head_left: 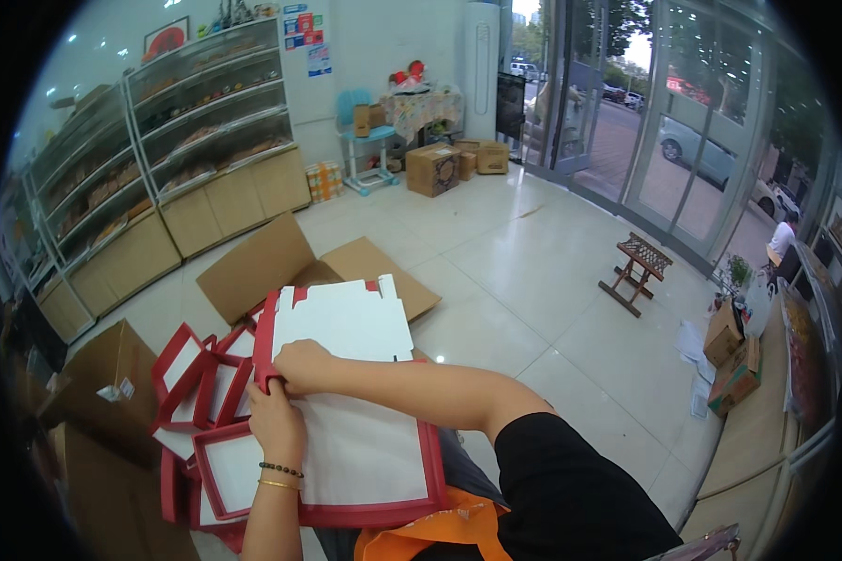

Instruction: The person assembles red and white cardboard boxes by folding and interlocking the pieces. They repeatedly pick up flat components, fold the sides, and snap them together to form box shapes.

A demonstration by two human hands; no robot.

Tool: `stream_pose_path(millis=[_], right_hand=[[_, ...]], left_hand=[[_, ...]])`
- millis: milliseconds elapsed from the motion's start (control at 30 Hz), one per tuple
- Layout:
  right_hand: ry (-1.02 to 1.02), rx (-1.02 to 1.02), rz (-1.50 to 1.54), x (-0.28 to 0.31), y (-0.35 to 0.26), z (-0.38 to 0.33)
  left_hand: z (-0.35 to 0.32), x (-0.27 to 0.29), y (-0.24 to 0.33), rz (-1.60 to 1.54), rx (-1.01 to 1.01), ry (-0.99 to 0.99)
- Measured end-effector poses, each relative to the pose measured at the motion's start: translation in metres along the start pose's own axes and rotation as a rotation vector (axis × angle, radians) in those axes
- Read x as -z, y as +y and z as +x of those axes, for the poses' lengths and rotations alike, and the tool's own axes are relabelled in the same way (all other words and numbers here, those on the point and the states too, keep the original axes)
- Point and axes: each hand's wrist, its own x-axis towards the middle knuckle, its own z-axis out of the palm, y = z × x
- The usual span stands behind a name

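One large red-and-white box [374, 458], at the person's front, its left red edge [264, 341] pinched by left hand [276, 411] and right hand [304, 366] together; best handled, seemingly, with firm, even creasing.

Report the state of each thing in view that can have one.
Left hand: fingers at a red edge
Right hand: fingers curled, at that edge
White card: flat, unfolded
Large red-rimmed panel: white side up
Small red boxes: open, loosely piled
Flapped carton: open, flaps spread
Wooden stool: unfolded, upright
Blue chair: upright, carton on it
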Motion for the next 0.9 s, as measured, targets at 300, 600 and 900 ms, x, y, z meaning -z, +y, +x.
stream_pose_path(millis=[300, 600, 900], right_hand=[[0.032, 0.010, 0.007, -0.002, 0.004, -0.005], [-0.024, 0.002, -0.016, 0.003, 0.002, -0.009], [-0.042, -0.023, 0.007, 0.010, 0.007, -0.014]], left_hand=[[0.003, -0.002, -0.004, 0.021, -0.067, -0.047], [0.000, 0.000, -0.009, -0.072, -0.099, -0.059], [-0.008, -0.016, -0.023, -0.021, -0.216, 0.020]])
